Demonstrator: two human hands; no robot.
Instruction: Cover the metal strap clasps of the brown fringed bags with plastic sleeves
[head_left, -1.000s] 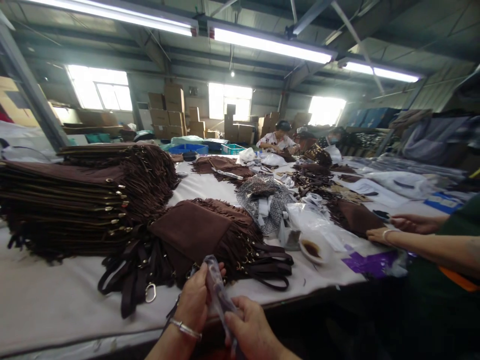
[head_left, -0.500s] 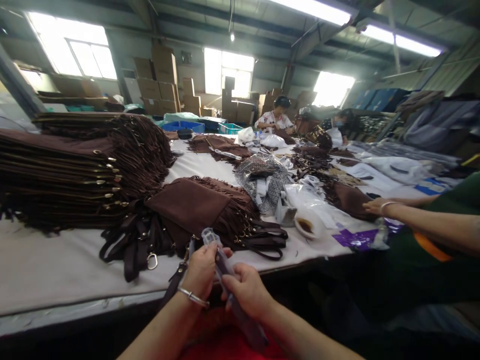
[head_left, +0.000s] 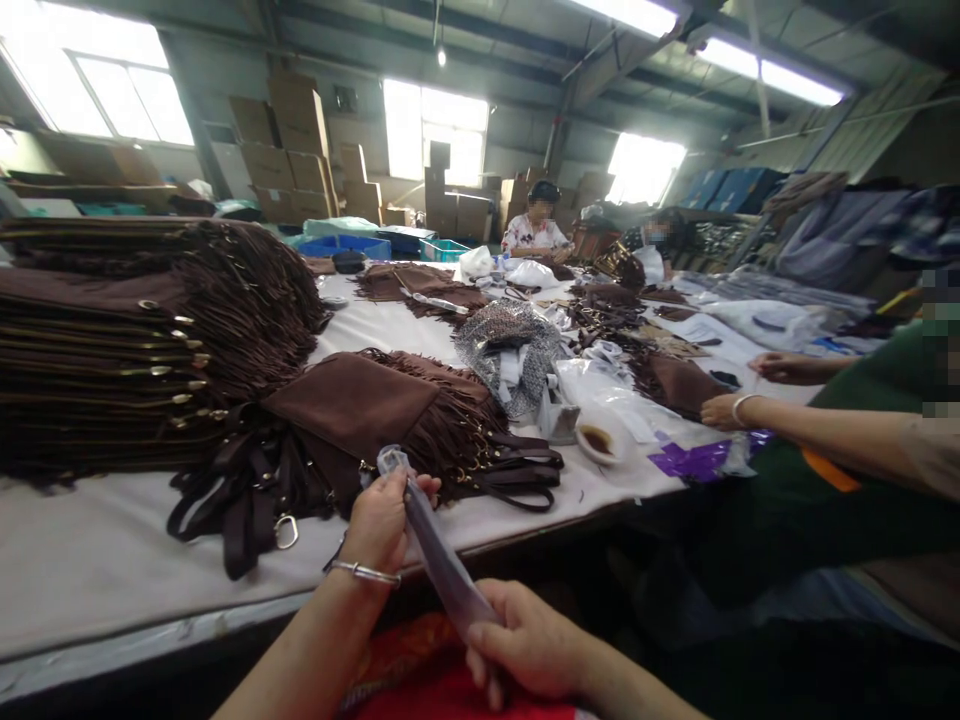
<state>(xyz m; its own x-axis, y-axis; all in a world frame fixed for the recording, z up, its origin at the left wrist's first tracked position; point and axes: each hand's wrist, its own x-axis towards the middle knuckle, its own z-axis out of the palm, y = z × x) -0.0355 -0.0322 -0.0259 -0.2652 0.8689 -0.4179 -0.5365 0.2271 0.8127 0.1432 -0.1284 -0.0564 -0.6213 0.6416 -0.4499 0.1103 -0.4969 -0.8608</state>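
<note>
A dark strap in a clear plastic sleeve (head_left: 441,560) stretches between my two hands in front of the table edge. My left hand (head_left: 381,520), with a bangle at the wrist, is closed round its upper end, where loose plastic sticks out. Lower down, my right hand (head_left: 525,635) grips the same wrapped strap near its bottom end. Just beyond my left hand lie brown fringed bags (head_left: 349,405) with dark leather straps (head_left: 251,500) and a gold-coloured ring (head_left: 286,532).
At left stands a tall stack of fringed bags (head_left: 90,300). Bubble wrap (head_left: 501,345), a dish of brown liquid (head_left: 600,440) and purple plastic (head_left: 688,458) lie to the right. A co-worker's hand (head_left: 726,410) rests near a brown piece; other people sit across the table.
My right hand has slid down the wrapped strap, away from my left hand, so more of it shows between them. The view has shifted slightly to the right.
</note>
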